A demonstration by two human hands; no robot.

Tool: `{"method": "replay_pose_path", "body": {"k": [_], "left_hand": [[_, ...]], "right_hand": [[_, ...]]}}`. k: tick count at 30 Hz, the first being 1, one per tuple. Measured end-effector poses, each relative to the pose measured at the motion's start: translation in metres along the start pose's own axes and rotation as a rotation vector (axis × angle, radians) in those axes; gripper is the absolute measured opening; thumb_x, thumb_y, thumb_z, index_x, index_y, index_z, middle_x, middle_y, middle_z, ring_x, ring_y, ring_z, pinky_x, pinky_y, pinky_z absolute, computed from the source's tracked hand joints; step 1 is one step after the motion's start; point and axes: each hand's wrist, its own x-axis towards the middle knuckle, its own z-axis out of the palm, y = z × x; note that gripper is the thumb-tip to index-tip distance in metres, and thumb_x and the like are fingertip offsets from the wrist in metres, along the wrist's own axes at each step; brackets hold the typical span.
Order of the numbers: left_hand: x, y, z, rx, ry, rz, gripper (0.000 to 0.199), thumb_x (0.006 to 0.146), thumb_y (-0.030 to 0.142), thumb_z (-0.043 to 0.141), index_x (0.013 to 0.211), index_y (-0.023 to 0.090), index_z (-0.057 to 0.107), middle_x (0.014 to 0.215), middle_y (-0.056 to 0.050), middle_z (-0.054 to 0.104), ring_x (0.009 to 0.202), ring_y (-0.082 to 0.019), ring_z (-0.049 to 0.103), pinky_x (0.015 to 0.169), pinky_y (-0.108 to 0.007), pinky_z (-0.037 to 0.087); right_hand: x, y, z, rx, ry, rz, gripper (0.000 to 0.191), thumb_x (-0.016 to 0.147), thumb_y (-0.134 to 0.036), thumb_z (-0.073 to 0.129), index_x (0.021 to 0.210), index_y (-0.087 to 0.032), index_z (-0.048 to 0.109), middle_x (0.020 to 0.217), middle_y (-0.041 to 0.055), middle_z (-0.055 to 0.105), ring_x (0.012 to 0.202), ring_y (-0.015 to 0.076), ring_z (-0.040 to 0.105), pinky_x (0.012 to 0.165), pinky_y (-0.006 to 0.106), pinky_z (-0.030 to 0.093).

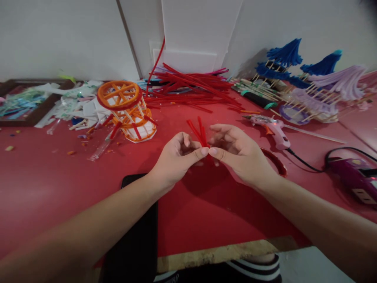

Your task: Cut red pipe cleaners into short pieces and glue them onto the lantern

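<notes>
Between my two hands, over the middle of the red table, is a small bunch of red pipe cleaners (201, 134). My left hand (184, 155) pinches it with thumb and forefinger. From the other side my right hand (232, 151) also pinches it, and the two thumb tips touch. The upper ends of the pipe cleaners fan out above the thumbs; their lower part is mostly hidden by fingers. Behind my right wrist lies a curved red ring (277, 163), partly covered by the hand.
An orange frame of sticks and pipe cleaners (126, 110) stands left. Red pipe cleaners (188, 84) are piled at the back. On the right are a pink glue gun (273, 127), blue and lilac roofed models (324, 92) and a purple device (355, 179). A black slab (132, 228) lies by my left forearm.
</notes>
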Motion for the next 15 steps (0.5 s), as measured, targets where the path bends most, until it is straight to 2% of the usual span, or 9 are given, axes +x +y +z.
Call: {"method": "replay_pose_path", "body": {"k": [4, 6, 8, 11, 15], "left_hand": [[0.0000, -0.0012, 0.0006, 0.041, 0.041, 0.081, 0.047, 0.067, 0.023, 0.084, 0.072, 0.020, 0.038, 0.063, 0.010, 0.059, 0.052, -0.003, 0.054, 0.051, -0.015, 0.044], [0.0001, -0.0010, 0.0013, 0.037, 0.062, 0.117, 0.046, 0.068, 0.022, 0.084, 0.071, 0.020, 0.038, 0.062, 0.010, 0.059, 0.054, -0.003, 0.054, 0.053, -0.015, 0.044], [0.0002, -0.0002, 0.0023, 0.017, 0.062, 0.143, 0.046, 0.068, 0.019, 0.083, 0.071, 0.020, 0.037, 0.061, 0.010, 0.059, 0.055, -0.003, 0.055, 0.055, -0.015, 0.045], [-0.0001, 0.0012, 0.0035, -0.014, 0.017, 0.134, 0.045, 0.069, 0.020, 0.082, 0.071, 0.021, 0.036, 0.059, 0.010, 0.060, 0.053, -0.006, 0.059, 0.055, -0.018, 0.048], [0.0002, 0.0010, 0.0037, -0.043, 0.018, 0.103, 0.045, 0.067, 0.021, 0.083, 0.070, 0.021, 0.038, 0.058, 0.009, 0.062, 0.054, -0.008, 0.062, 0.058, -0.021, 0.051]], "right_hand": [[-0.0001, 0.0013, 0.0009, -0.004, 0.028, 0.025, 0.045, 0.068, -0.044, 0.083, 0.100, -0.021, 0.060, 0.087, -0.0002, 0.063, 0.067, 0.0102, 0.060, 0.048, 0.020, 0.052], [-0.0004, 0.0008, 0.0002, -0.010, -0.032, 0.048, 0.035, 0.075, -0.048, 0.077, 0.088, -0.019, 0.062, 0.078, -0.0013, 0.063, 0.058, 0.0080, 0.057, 0.048, 0.020, 0.049], [-0.0010, -0.0006, -0.0005, 0.003, -0.141, 0.085, 0.034, 0.082, -0.051, 0.068, 0.079, -0.018, 0.062, 0.070, -0.0016, 0.063, 0.054, 0.0072, 0.056, 0.049, 0.021, 0.048], [-0.0026, -0.0031, -0.0004, 0.046, -0.244, 0.128, 0.033, 0.086, -0.049, 0.065, 0.077, -0.017, 0.066, 0.069, 0.0002, 0.066, 0.056, 0.0082, 0.058, 0.051, 0.021, 0.048], [-0.0052, -0.0055, 0.0017, 0.055, -0.228, 0.145, 0.030, 0.085, -0.047, 0.067, 0.079, -0.017, 0.067, 0.068, 0.0012, 0.068, 0.055, 0.0091, 0.058, 0.048, 0.021, 0.047]]}}
